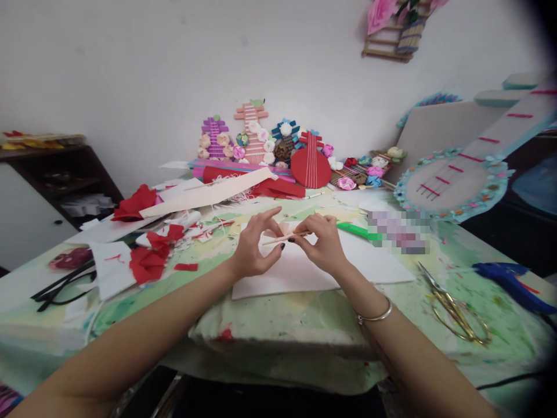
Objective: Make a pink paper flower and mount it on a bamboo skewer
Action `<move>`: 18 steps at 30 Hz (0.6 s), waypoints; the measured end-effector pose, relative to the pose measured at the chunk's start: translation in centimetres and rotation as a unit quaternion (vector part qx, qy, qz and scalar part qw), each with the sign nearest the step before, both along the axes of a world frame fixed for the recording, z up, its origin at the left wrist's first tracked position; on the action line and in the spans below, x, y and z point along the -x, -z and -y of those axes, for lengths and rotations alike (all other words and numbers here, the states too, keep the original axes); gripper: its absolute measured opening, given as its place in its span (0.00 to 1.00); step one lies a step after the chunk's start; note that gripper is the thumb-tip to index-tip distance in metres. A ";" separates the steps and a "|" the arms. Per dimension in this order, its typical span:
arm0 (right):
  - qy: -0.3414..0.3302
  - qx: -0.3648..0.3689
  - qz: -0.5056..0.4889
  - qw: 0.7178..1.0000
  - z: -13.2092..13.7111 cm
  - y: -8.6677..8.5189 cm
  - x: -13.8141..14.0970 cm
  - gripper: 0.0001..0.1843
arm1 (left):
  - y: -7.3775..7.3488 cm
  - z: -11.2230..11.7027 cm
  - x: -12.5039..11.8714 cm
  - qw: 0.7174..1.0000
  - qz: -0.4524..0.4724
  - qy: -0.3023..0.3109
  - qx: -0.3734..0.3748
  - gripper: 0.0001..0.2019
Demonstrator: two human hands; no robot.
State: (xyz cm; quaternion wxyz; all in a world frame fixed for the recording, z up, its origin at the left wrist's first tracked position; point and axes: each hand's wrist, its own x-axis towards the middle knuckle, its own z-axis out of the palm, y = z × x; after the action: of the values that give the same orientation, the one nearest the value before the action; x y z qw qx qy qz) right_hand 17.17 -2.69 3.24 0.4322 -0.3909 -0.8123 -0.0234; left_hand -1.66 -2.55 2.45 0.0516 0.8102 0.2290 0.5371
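Above a white sheet [278,278], my right hand [324,244] pinches a thin, pale wooden stick [281,239] between thumb and fingers. A small piece of pale pink paper [287,227] shows behind the stick, close to my right fingertips; whether it is attached cannot be made out. My left hand [256,244] curves around the stick's left end with thumb and fingers apart, the thumb tip just below the stick. A green strip, perhaps a cutter handle [354,230], lies just beyond my right hand.
Gold-handled scissors [455,310] and a blue glue gun [513,284] lie on the right. Red paper scraps [150,261] and black-framed glasses [65,290] are on the left. Several decorated model instruments [311,162] line the wall; a large blue-trimmed one [452,180] leans at right.
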 end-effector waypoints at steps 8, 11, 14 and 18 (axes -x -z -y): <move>0.007 -0.012 0.028 1.000 0.0 0.2 0.1 0.12 | -0.4 -0.5 -0.2 0.985 0.069 0.005 0.159 0.08; 0.008 -0.014 0.035 0.999 0.1 0.2 0.1 0.11 | -0.3 -0.8 -0.3 0.963 0.104 0.030 0.248 0.09; 0.008 -0.015 0.037 0.999 0.1 0.2 0.1 0.12 | -0.2 -0.9 -0.3 0.946 0.129 0.051 0.293 0.09; 0.005 -0.019 0.035 0.999 0.1 0.2 0.2 0.11 | -0.2 -1.0 -0.3 0.930 0.158 0.066 0.325 0.09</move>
State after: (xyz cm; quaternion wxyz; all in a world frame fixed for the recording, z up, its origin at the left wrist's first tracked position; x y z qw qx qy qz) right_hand 16.99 -2.83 3.05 0.4103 -0.3856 -0.8246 -0.0544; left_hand -1.40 -1.51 2.69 0.3825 0.6674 0.3259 0.5496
